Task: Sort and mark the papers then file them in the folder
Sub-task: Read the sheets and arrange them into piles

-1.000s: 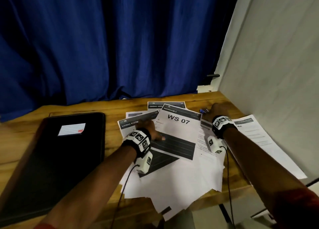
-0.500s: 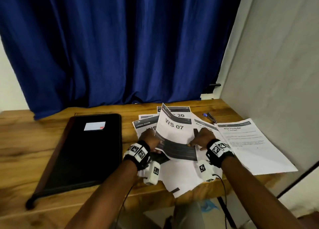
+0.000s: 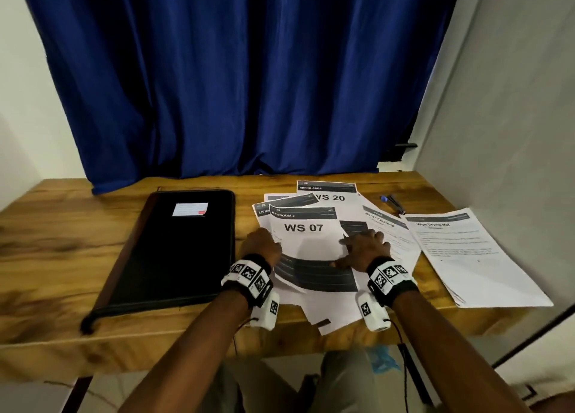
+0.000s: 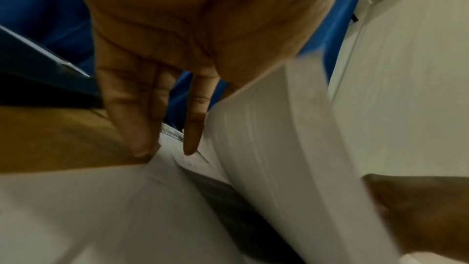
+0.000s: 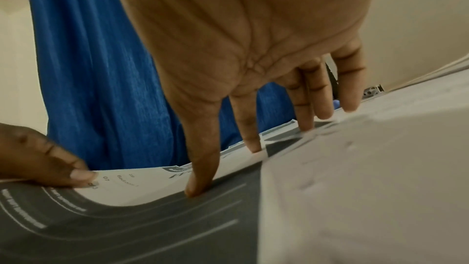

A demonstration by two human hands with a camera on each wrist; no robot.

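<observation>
A sheet headed WS 07 (image 3: 303,235) lies bowed on top of a spread pile of printed papers (image 3: 329,313) in the middle of the wooden table (image 3: 62,225). My left hand (image 3: 261,244) pinches its left edge, the thumb (image 5: 76,176) on top and straight fingers (image 4: 193,127) beneath on the lower papers. My right hand (image 3: 364,247) presses straight fingers on its right edge, the thumb (image 5: 200,184) on the dark band. A shut black folder (image 3: 186,247) with a white label lies to the left. A blue pen (image 3: 392,202) lies at the back right.
A WS 20 sheet (image 3: 333,196) and a Mirror Cleaning sheet (image 3: 385,225) fan out behind my hands. A separate stack headed Wipe Drying Mat (image 3: 460,250) lies at the right. A blue curtain (image 3: 233,85) hangs behind; a pale wall (image 3: 513,132) borders the right side.
My right hand came back from the pen to the WS 07 sheet. Both hands lifted the sheet upright, and now it is lowered and bowed on the pile.
</observation>
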